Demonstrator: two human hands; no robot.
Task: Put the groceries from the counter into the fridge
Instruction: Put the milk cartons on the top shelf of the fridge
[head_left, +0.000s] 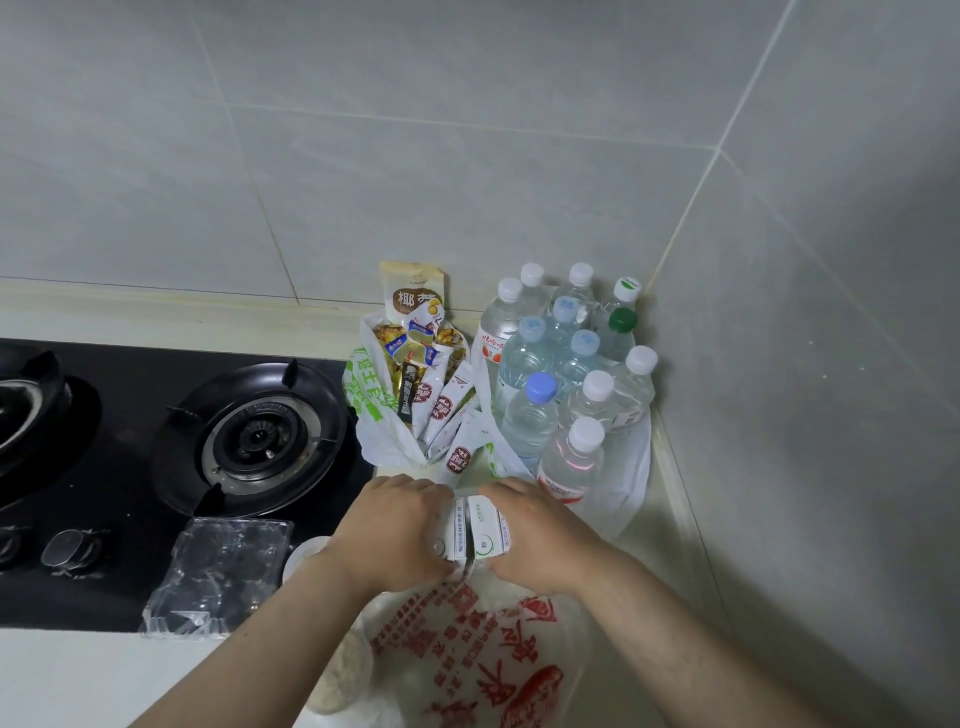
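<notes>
Two small white cartons with green print sit side by side between my hands. My left hand grips the left carton and my right hand grips the right one, just above a white plastic bag with red print. Behind them an open white-and-green bag holds several snack packets. Several clear water bottles stand in the counter's corner to the right.
A black gas hob with a round burner fills the left. An empty clear plastic egg tray lies on its front edge. A round container sits near my left forearm. Grey tiled walls close the corner.
</notes>
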